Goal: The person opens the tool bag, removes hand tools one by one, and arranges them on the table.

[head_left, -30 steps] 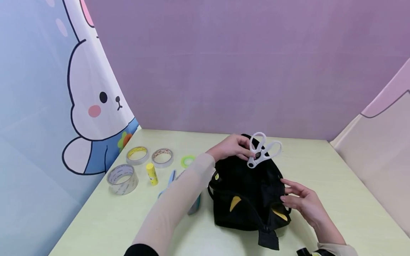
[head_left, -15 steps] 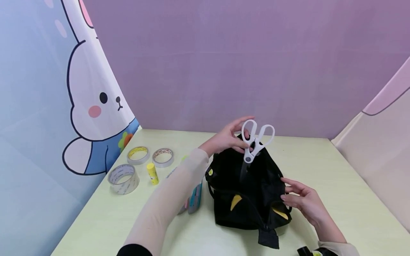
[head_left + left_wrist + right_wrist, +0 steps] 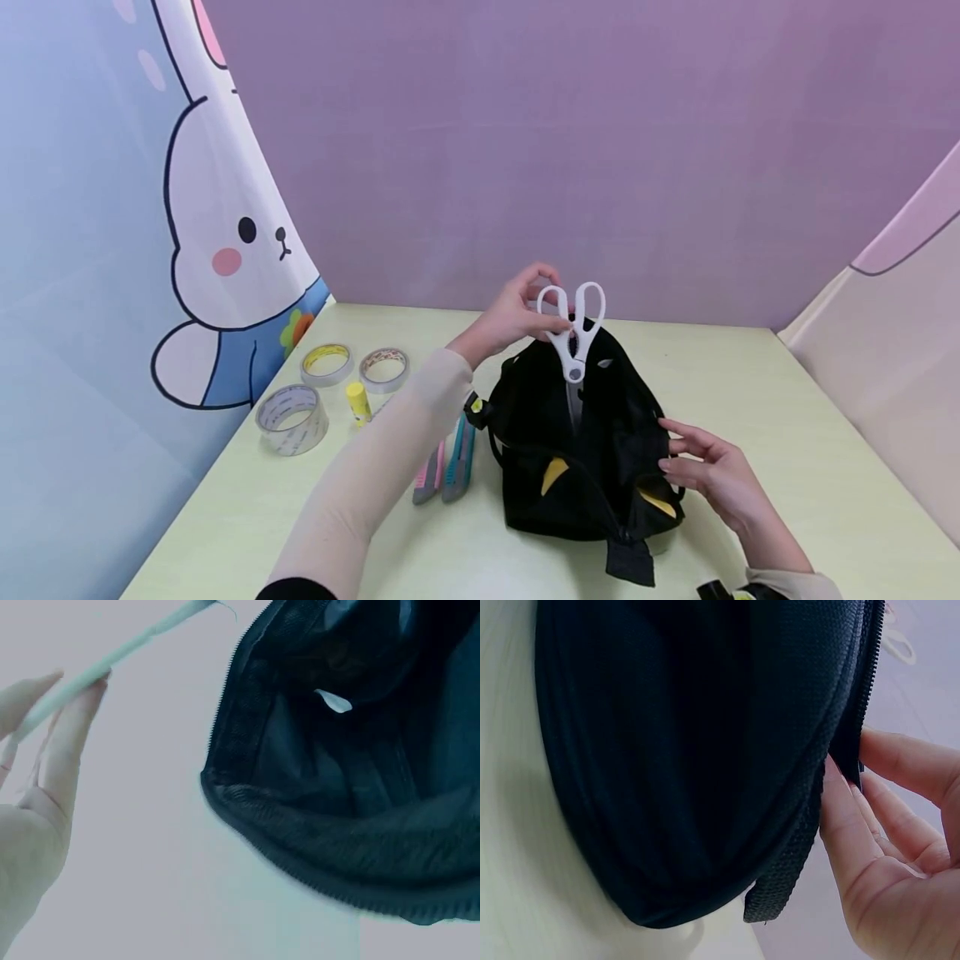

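My left hand (image 3: pixel 517 308) pinches white-handled scissors (image 3: pixel 574 367) near their pivot, handles up and dark blades pointing down over the mouth of a black bag (image 3: pixel 547 500). In the left wrist view the scissors (image 3: pixel 112 660) appear edge-on between thumb and fingers, to the left of the bag's unzipped opening (image 3: pixel 225 735). A small white piece (image 3: pixel 334 700) shows inside the bag. With thumb and fingers my right hand (image 3: pixel 708 475) grips the bag's right edge. In the right wrist view that hand (image 3: pixel 900 847) pinches the fabric beside the zipper.
Left of the bag lie a pink-and-grey cutter (image 3: pixel 428 479) and a teal-and-grey cutter (image 3: pixel 458 467). Farther left stand a yellow glue stick (image 3: pixel 358 402), a wide clear tape roll (image 3: pixel 292 425) and two narrower tape rolls, one yellow-cored (image 3: pixel 327 367), one patterned (image 3: pixel 384 372).
My left hand has lifted the scissors slightly and moved them left, turning them from tilted to nearly upright with blades down. My right hand has stayed on the bag's edge.
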The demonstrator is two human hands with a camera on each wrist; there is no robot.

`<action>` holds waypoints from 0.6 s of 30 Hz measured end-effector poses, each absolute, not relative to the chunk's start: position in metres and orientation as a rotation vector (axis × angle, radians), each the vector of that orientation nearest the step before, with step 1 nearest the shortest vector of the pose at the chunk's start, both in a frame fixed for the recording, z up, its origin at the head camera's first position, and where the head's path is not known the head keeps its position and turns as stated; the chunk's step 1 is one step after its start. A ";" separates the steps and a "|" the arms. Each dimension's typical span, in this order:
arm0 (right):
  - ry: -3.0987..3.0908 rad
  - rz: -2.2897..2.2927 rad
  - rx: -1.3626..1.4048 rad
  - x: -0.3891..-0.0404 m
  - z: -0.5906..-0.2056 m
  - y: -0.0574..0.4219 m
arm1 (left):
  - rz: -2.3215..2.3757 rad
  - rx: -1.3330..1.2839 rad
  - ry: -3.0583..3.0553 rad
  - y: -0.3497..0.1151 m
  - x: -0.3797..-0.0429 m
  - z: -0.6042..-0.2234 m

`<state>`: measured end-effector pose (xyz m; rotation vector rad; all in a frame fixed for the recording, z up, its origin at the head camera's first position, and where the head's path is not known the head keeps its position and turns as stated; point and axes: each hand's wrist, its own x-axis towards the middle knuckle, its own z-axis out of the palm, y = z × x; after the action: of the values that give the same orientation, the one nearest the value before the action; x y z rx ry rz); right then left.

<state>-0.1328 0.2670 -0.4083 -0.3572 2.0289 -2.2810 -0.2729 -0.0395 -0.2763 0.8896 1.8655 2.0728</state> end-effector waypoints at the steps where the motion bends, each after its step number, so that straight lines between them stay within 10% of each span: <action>1: 2.032 -2.280 -0.356 -0.133 -0.408 0.267 | 2.066 0.886 1.878 -0.041 -0.272 -0.275; 18: 2.032 -2.275 -0.346 -0.134 -0.408 0.268 | 1.803 0.649 2.348 -0.093 -0.256 -0.238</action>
<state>-0.1337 0.2681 -0.4082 -0.3457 2.0316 -2.2754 -0.2563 -0.0933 -0.2380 0.6487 2.3478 1.8026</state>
